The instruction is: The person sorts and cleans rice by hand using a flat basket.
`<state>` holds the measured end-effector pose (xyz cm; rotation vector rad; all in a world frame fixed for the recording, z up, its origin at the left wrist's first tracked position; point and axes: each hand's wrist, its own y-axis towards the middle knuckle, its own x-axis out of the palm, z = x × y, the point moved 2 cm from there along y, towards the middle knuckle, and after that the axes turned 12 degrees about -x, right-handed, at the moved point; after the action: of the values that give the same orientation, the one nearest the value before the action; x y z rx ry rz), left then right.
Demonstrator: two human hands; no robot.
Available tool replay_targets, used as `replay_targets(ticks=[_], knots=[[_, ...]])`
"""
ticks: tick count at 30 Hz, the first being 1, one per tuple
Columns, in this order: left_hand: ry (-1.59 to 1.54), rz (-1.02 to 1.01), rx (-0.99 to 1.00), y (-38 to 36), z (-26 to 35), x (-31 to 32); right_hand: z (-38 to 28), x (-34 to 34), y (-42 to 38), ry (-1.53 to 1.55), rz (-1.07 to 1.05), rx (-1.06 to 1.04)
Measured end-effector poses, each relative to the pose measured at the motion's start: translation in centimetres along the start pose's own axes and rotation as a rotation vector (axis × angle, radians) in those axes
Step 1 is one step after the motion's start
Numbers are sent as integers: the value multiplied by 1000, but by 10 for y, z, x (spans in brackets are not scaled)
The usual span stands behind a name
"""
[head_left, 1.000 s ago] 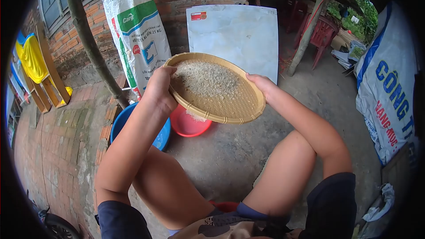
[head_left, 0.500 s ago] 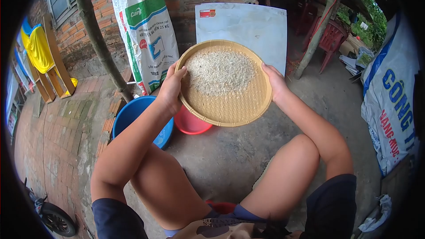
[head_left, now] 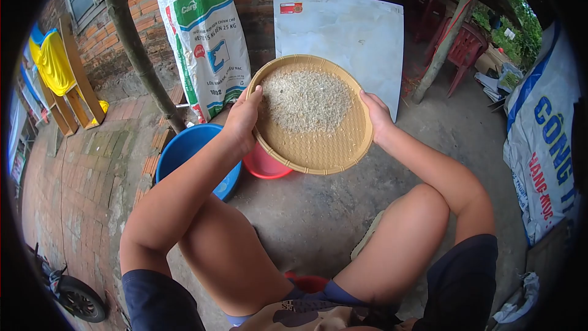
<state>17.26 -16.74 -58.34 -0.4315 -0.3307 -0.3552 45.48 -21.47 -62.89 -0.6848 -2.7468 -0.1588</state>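
A round woven bamboo winnowing tray [head_left: 306,153] is held up in front of me over the floor. Pale broken grain [head_left: 309,99] lies heaped toward its far side, with a thin scatter on the near weave. My left hand [head_left: 244,116] grips the left rim, thumb on top. On the opposite rim, my right hand [head_left: 376,114] is closed, thumb over the edge. The fingers under the tray are hidden on both sides. Below and left of the tray, a pink-red basin [head_left: 267,165] is partly covered by it.
A blue tub [head_left: 177,159] stands on the floor beside my left forearm. Behind the tray lean a white board [head_left: 337,27] and a printed feed sack [head_left: 205,43]. Wooden poles [head_left: 131,46] rise left and right. A large printed sack [head_left: 539,147] hangs at right; a wheel [head_left: 79,299] shows lower left.
The tray stays in both hands at nearly the same place, tipped slightly differently. The grain heap has shifted a little and looks more gathered. The background has moved slightly with my head.
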Motion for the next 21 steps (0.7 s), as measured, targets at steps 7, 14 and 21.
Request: replay_targets(ticks=[7,14,21], knots=[[88,91,-52,8,-10,-8,-7,0,3,27,1,-79],[142,210,-171,8,-13,-12,-30,7,-7,57,-28,-176],[180,192,-364,28,-25,-30,-47,9,-7,153,-60,107]])
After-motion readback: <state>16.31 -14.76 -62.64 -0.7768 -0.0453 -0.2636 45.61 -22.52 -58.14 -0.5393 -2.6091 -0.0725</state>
